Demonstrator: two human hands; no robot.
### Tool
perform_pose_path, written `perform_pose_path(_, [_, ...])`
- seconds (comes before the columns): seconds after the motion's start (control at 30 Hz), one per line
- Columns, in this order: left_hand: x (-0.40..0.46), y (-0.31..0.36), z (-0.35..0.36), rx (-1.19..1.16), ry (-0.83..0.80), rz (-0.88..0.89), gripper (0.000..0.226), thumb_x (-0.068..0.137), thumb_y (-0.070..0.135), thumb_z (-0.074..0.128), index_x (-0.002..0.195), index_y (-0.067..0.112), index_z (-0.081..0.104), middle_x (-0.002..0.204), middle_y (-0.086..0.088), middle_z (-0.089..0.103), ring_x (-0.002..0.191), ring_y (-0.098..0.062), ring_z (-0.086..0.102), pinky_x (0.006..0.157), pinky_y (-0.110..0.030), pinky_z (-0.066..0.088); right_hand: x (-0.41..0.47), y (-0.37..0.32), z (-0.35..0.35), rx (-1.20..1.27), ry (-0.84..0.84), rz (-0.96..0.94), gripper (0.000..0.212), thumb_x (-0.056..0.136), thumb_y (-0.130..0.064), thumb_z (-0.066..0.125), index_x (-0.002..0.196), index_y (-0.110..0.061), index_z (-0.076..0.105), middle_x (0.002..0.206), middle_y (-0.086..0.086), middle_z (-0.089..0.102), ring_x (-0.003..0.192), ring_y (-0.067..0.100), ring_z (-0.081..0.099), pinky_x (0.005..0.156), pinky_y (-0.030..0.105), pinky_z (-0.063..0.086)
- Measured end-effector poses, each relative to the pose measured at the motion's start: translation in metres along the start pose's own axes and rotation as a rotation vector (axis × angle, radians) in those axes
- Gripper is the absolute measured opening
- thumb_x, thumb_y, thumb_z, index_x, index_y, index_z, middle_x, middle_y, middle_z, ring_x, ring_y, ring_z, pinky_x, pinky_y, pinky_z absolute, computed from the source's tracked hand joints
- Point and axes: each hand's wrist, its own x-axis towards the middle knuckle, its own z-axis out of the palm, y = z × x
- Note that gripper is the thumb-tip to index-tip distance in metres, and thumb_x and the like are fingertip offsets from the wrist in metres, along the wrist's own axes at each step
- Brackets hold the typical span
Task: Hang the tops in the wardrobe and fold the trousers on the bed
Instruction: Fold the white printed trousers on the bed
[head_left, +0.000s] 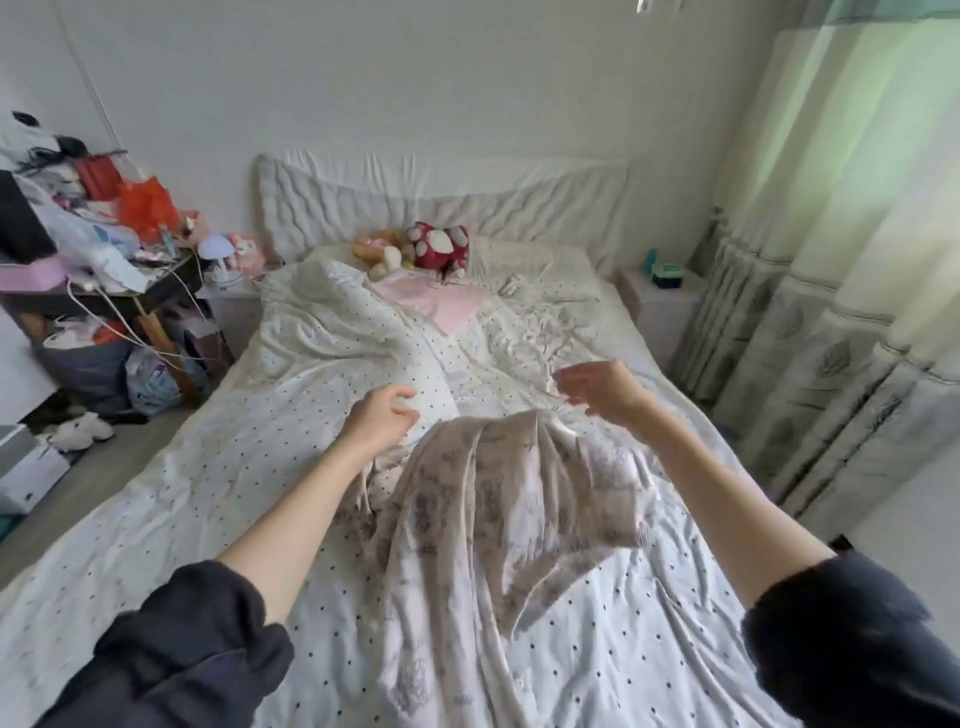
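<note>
Thin, pale printed cloth is what the hands work with: one garment (493, 499) with a faded grey-mauve floral pattern lies rumpled on the polka-dot duvet (218, 467), near the foot of the bed and between the two forearms. Its far edge rides up in a soft peak, so it looks light, limp and a little slick, the kind of fabric that slides and creases rather than holding a line. Whether it is a pair of trousers or a top I cannot tell for sure from its crumpled shape; a wide hem on the right side suggests a leg opening.

Left hand (376, 418) hovers just beyond the garment's left edge, fingers loosely curled and holding nothing. Right hand (602, 389) hangs above the far right edge, fingers spread and relaxed, also empty; neither hand clearly touches the cloth.

My judgement: it is best taken by pinching the waistband or hem at both corners and shaking it flat before folding.

Counted: one printed garment near, one pink garment (441, 304) lying flat farther up the bed by the pillows, and a red mushroom plush (439, 244) beside one other tan soft toy.
</note>
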Motion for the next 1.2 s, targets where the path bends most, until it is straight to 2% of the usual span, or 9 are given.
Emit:
perform_pose_path(0.1, [-0.017,-0.045,0.033,0.018,-0.124,-0.097,0.031,0.092,0.015,0.056,0.123,0.011,0.055,0.118,-0.011,0.059,0.105,-0.020,0.056,0.080,-0.023,0.042,-0.011,0.059,0.041,-0.082,-0.160,0.161,0.029,0.092,-0.005,0.056,0.120,0.001,0.061,0.126,0.016,0.060,0.110,0.027,0.060,0.096,0.032,0.048])
perform_pose_path(0.2, [-0.041,-0.082,0.067,0.048,-0.242,-0.128,0.029,0.093,0.012,0.053,0.122,0.009,0.056,0.120,-0.010,0.059,0.106,-0.018,0.055,0.085,-0.025,0.042,-0.039,0.116,0.078,-0.065,-0.227,0.332,0.026,0.091,-0.008,0.058,0.116,-0.001,0.063,0.114,0.015,0.065,0.090,0.022,0.058,0.065,0.021,0.045])
perform_pose_path(0.3, [-0.062,-0.115,0.098,0.068,-0.356,-0.181,0.028,0.094,0.014,0.053,0.121,0.011,0.057,0.120,-0.007,0.059,0.103,-0.014,0.054,0.085,-0.023,0.042,-0.066,0.165,0.108,-0.156,-0.342,0.462,0.034,0.090,-0.016,0.061,0.122,-0.003,0.059,0.121,0.014,0.062,0.078,0.014,0.058,0.067,0.019,0.042])
perform_pose_path(0.43, [-0.083,-0.139,0.131,0.157,-0.467,-0.218,0.031,0.096,0.020,0.051,0.127,0.018,0.053,0.124,0.001,0.056,0.084,-0.004,0.052,0.068,-0.013,0.042,-0.099,0.207,0.126,-0.315,-0.433,0.498,0.040,0.091,-0.021,0.058,0.128,-0.007,0.055,0.132,0.010,0.056,0.112,0.023,0.057,0.086,0.024,0.039])
perform_pose_path(0.5, [-0.089,-0.146,0.152,0.169,-0.480,-0.223,0.033,0.096,0.017,0.050,0.128,0.019,0.052,0.128,0.001,0.055,0.078,-0.007,0.051,0.072,-0.020,0.049,-0.110,0.223,0.131,-0.337,-0.488,0.507,0.043,0.093,-0.021,0.057,0.133,-0.010,0.050,0.136,0.010,0.053,0.120,0.022,0.053,0.092,0.023,0.038])
perform_pose_path(0.6, [-0.097,-0.143,0.184,0.213,-0.516,-0.236,0.033,0.096,0.014,0.048,0.129,0.020,0.051,0.128,0.002,0.055,0.087,-0.017,0.059,0.079,-0.033,0.052,-0.111,0.242,0.131,-0.380,-0.496,0.510,0.052,0.093,-0.020,0.056,0.141,-0.012,0.039,0.140,0.011,0.047,0.126,0.024,0.048,0.099,0.029,0.038])
perform_pose_path(0.83, [-0.099,-0.153,0.240,0.363,-0.510,-0.143,0.041,0.095,0.013,0.048,0.135,0.020,0.043,0.141,0.004,0.038,0.125,-0.010,0.042,0.099,-0.020,0.038,-0.104,0.280,0.149,-0.481,-0.518,0.486,0.054,0.091,-0.015,0.053,0.140,-0.021,0.031,0.132,0.010,0.042,0.113,0.029,0.052,0.086,0.038,0.048])
perform_pose_path(1.07, [-0.104,-0.167,0.280,0.549,-0.402,-0.171,0.054,0.089,0.046,0.055,0.132,0.016,0.042,0.137,-0.005,0.034,0.115,-0.018,0.044,0.085,-0.024,0.045,-0.093,0.283,0.158,-0.379,-0.249,0.389,0.025,0.089,-0.008,0.047,0.109,-0.006,0.062,0.101,0.014,0.058,0.089,0.035,0.058,0.071,0.036,0.044])
perform_pose_path(1.2, [-0.095,-0.160,0.277,0.617,-0.290,-0.119,0.038,0.091,0.029,0.057,0.126,0.017,0.051,0.130,-0.004,0.045,0.113,-0.016,0.045,0.092,-0.028,0.045,-0.083,0.266,0.133,-0.154,-0.055,0.354,0.023,0.082,0.001,0.054,0.099,-0.002,0.068,0.095,0.015,0.066,0.083,0.029,0.060,0.066,0.024,0.035])
